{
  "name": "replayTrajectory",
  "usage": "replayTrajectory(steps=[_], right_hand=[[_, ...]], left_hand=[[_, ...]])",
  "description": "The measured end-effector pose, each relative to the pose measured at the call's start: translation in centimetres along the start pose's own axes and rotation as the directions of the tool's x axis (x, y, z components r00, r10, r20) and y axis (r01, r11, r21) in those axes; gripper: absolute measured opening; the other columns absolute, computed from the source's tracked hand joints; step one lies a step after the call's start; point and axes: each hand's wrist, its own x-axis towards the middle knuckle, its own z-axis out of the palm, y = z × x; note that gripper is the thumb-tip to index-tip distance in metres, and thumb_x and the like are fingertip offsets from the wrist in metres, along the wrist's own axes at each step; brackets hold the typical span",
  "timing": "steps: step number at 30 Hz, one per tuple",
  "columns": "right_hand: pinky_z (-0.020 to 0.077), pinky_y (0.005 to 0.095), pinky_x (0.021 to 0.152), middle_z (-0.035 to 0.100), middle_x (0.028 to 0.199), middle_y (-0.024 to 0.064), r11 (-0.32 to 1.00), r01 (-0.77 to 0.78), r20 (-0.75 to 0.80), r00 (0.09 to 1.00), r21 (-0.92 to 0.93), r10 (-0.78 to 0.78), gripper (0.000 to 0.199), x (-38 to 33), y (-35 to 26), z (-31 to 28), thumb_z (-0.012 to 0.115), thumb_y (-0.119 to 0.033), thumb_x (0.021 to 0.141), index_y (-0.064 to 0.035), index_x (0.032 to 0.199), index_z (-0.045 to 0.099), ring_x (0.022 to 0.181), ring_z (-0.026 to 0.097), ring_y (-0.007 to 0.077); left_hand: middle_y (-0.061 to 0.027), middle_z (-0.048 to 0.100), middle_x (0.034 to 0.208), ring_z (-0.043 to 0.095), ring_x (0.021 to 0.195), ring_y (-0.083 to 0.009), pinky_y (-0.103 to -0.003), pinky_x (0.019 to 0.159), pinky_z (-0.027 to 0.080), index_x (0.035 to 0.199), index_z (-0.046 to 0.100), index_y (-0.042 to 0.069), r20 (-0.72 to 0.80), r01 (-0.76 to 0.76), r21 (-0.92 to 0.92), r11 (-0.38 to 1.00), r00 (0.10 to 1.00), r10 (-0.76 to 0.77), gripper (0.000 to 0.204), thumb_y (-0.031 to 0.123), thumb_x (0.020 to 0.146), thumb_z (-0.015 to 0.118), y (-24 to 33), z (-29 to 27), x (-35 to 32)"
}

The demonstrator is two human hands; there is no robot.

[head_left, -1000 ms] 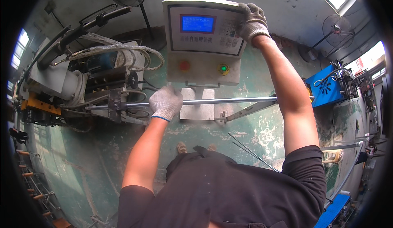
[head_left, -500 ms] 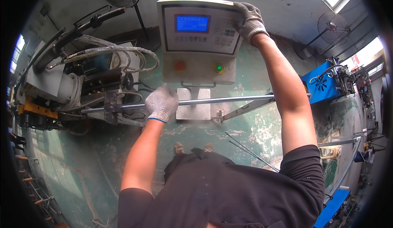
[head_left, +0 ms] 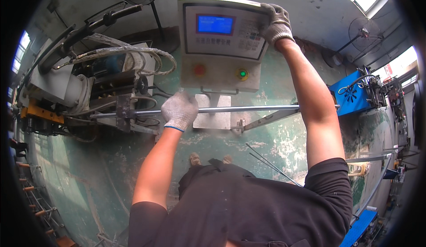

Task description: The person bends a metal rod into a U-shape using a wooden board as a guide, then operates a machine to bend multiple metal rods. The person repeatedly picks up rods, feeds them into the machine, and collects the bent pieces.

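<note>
My left hand (head_left: 179, 109), in a light knitted glove with a blue cuff edge, is closed round a long shiny metal tube (head_left: 248, 108). The tube's left part passes through a dark metal block (head_left: 124, 112) on the machine; to the right it runs behind my forearm. My right hand (head_left: 277, 23), in a grey-backed glove, grips the upper right edge of the control panel (head_left: 213, 54), close to its keypad (head_left: 251, 38). The thumb side lies over the panel's front, and some fingers are hidden. Left of the keypad, a blue screen (head_left: 215, 24) is lit.
Below the screen sit a red button (head_left: 199, 70) and a lit green button (head_left: 242, 74). Machinery with hoses (head_left: 120, 52) stands at left, a blue machine (head_left: 350, 92) at right. Thin rods (head_left: 273, 163) lie low right of my feet. Fans (head_left: 366, 33) stand by the wall.
The whole view has shifted slightly, with the panel and tube a little further right in the picture. The screen's display differs. Both hands keep their holds.
</note>
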Motion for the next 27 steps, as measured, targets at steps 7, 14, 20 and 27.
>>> replayTrajectory(steps=[7, 14, 20, 27], right_hand=[[0.0283, 0.0505, 0.131, 0.041, 0.162, 0.0134, 0.972, 0.061, 0.052, 0.997, -0.227, -0.05, 0.106, -1.0, -1.6, 0.9, 0.086, -0.022, 0.071, -0.0211, 0.165, 0.036, 0.156, 0.032, 0.0394], [0.0261, 0.054, 0.131, 0.036, 0.164, 0.0144, 0.982, 0.059, 0.02, 0.998, -0.177, -0.056, 0.106, -1.8, -2.6, 0.7, 0.082, -0.027, 0.076, -0.0202, 0.168, 0.031, 0.159, 0.027, 0.0426], [0.029, 0.0568, 0.128, 0.038, 0.162, 0.0151, 0.976, 0.021, -0.012, 1.0, -0.219, -0.024, 0.1, -1.7, -3.0, 1.4, 0.079, -0.038, 0.078, -0.0211, 0.166, 0.035, 0.157, 0.028, 0.0445], [0.0319, 0.0591, 0.126, 0.04, 0.162, 0.017, 0.981, -0.023, -0.036, 0.999, -0.19, 0.016, 0.102, -1.5, -3.7, 1.8, 0.081, -0.046, 0.075, -0.0224, 0.164, 0.039, 0.157, 0.029, 0.0454]], left_hand=[[-0.0202, 0.075, 0.101, 0.075, 0.096, -0.042, -0.056, 0.085, 0.059, 0.099, 0.075, 0.008, -0.015, -0.007, -0.004, 1.0, 1.0, 0.007, 0.03, 0.035, 0.096, 0.061, -0.2, 0.1, 0.0], [-0.0187, 0.075, 0.101, 0.075, 0.095, -0.0411, -0.055, 0.085, 0.059, 0.098, 0.076, 0.01, -0.006, 0.021, 0.014, 1.0, 1.0, -0.021, 0.031, 0.037, 0.098, 0.061, 0.3, -0.3, -0.2], [-0.0184, 0.078, 0.106, 0.076, 0.098, -0.0398, -0.053, 0.088, 0.06, 0.099, 0.078, 0.01, -0.014, 0.021, 0.008, 1.0, 1.0, -0.021, 0.03, 0.034, 0.095, 0.061, 0.3, -0.3, -0.2], [-0.0181, 0.076, 0.1, 0.075, 0.093, -0.0406, -0.055, 0.083, 0.059, 0.099, 0.076, 0.01, -0.053, -0.004, -0.001, 1.0, 0.999, 0.004, 0.03, 0.037, 0.097, 0.063, -0.2, 0.3, -0.1]])
